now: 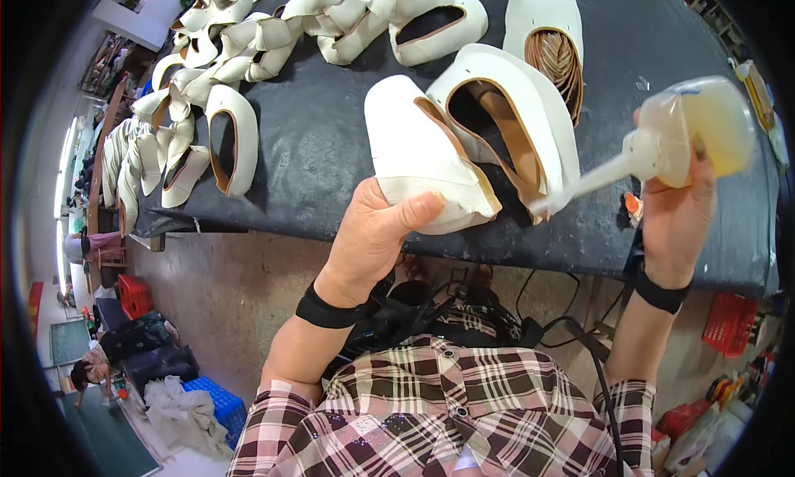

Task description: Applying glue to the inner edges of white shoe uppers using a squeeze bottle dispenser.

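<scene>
My left hand (377, 233) is closed on a white shoe upper (406, 137) with a tan lining, its thumb pressed on the heel end. In my right hand (683, 216) is a translucent squeeze bottle (704, 129) part-filled with yellowish liquid. The bottle lies tilted, its long white nozzle pointing down-left. The nozzle's tip is at the back edge of a second white shoe upper (542, 104), just right of the held one; I cannot tell whether they touch. Behind lies another white upper (542, 9) with brown, ribbed-looking material in its opening.
Many white uppers (232, 137) are heaped and strung along the left and far side of the dark table (315, 121). A small orange-tipped object (633, 205) lies by my right wrist. Red crates (729, 324) stand at right; a person (91, 369) is at lower left.
</scene>
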Demonstrator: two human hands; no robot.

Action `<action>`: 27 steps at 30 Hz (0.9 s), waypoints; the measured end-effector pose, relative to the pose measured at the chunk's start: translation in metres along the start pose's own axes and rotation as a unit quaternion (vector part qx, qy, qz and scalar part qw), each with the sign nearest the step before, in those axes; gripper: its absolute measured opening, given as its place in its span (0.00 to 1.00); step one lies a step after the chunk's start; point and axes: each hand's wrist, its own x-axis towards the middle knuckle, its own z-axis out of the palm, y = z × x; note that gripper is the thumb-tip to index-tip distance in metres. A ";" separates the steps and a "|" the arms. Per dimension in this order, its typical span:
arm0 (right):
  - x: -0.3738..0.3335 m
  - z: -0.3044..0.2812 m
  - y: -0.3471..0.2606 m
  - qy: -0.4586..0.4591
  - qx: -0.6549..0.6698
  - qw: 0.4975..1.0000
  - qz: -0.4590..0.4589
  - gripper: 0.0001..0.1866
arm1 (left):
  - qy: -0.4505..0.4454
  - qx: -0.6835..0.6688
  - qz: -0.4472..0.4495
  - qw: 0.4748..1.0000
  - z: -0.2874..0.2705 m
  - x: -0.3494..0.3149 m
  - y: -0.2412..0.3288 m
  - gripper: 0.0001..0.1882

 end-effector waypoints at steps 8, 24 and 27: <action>0.000 0.003 0.014 -0.042 -0.123 0.988 -0.079 0.18 | -0.003 0.090 -0.002 0.996 0.013 0.004 0.005 0.15; 0.013 0.002 0.021 -0.094 -0.100 0.986 -0.095 0.19 | 0.001 0.109 0.003 0.994 0.013 0.009 0.007 0.15; 0.014 0.001 0.020 -0.082 -0.089 0.989 -0.081 0.19 | -0.008 0.107 0.001 0.994 0.013 0.009 0.006 0.15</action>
